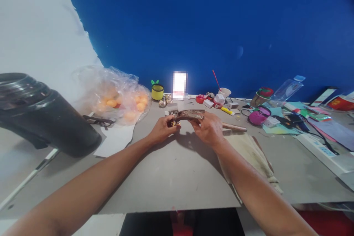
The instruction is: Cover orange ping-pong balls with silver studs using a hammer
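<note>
My right hand (209, 127) is closed around a worn, brownish tool head (190, 114), whose wooden handle (234, 127) sticks out to the right of the hand. The curved head reaches leftward to my left hand (163, 129). My left hand is closed, its thumb and fingers pinching a small shiny, gold-coloured object (174, 122) beneath the left end of the tool head. Part of that object is hidden by the fingers and the tool. Both hands are over the middle of the grey table (177, 177).
A big dark flask (55, 118) and a plastic bag with orange balls (118, 99) stand left. Behind the hands are a yellow pot (157, 92) and shiny balls (162, 103). A beige cloth (249, 155), a purple pouch (259, 115) and a power strip (320, 150) lie right.
</note>
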A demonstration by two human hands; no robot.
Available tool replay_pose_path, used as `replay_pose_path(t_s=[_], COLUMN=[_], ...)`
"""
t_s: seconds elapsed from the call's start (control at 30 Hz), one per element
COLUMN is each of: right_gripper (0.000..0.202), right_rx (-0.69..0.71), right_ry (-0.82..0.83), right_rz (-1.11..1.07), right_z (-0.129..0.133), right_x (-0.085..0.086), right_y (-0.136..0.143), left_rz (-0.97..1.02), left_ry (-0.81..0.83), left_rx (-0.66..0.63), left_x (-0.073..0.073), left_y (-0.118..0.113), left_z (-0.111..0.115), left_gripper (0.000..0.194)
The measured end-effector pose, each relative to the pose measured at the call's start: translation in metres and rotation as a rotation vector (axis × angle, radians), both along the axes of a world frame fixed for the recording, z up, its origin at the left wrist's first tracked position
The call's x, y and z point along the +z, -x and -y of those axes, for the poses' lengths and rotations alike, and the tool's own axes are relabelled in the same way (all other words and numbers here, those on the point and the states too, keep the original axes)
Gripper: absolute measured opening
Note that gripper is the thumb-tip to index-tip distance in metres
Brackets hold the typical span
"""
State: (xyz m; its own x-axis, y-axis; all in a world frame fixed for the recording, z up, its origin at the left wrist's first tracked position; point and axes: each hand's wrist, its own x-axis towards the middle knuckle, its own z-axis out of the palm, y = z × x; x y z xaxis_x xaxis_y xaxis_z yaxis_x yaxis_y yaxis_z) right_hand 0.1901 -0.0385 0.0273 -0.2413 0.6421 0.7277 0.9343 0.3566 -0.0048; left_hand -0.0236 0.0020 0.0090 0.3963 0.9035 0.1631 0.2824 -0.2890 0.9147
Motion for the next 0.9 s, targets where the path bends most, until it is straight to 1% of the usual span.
replay_pose_path(t_s=[0.07,0.17,0.27,0.37,0.5,0.73,0.9], right_gripper=[0.025,0.022,0.021,0.020,0.024,0.020,0.020], right_rx=[0.014,-0.014,-0.041,-0.033,-0.035,-0.052,-0.050], right_ry=[0.047,0.080,0.081,0.082,0.069,0.163,0.112], right_rz=[0.008,-0.009,-0.013,-0.009,-0.015,-0.008,-0.031], right_z=[-0.0002,-0.0018,-0.0030,-0.0028,-0.0016,-0.0020,-0.0028], right_x=[-0.0020,-0.0038,-0.0025,0.0002,0.0010,-0.0018,-0.0011], right_y=[0.0014,0.0007,-0.0017,-0.0031,-0.0019,0.0012,-0.0016], left_rz=[0.002,-0.009,-0.025,-0.020,-0.026,-0.037,-0.016], left_ry=[-0.029,-0.022,-0.017,-0.021,-0.030,-0.050,-0.030], left_rx=[-0.008,-0.014,-0.010,-0.005,0.015,-0.002,0.005], left_x=[-0.0006,0.0000,0.0022,0.0037,0.0032,0.0034,-0.0001], left_y=[0.0002,0.0007,0.0011,0.0008,-0.0003,-0.0004,-0.0001], left_z=[-0.0010,-0.0014,0.0000,0.0017,0.0022,0.0010,-0.0003], left_gripper=[0.018,0.020,0.024,0.025,0.025,0.022,0.025])
